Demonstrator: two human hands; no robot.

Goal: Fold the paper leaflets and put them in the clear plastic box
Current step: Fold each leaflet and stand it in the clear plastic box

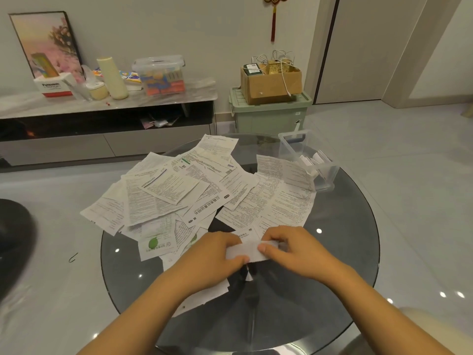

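Small white paper leaflet strip (249, 250), partly folded into a narrow band, lies level just above the near part of the round dark glass table (345, 265), pinched at both ends between two hands. Loose heap of unfolded white printed paper leaflets (179, 196), creased and overlapping, is spread flat across the table's left and middle, some edges hanging past the rim; one near sheet shows a green leaf logo (152, 243). Clear rectangular plastic box (311, 160), lid off, sits upright at the far right of the table, touching the heap's right edge, a few folded white leaflets (313, 160) standing inside.
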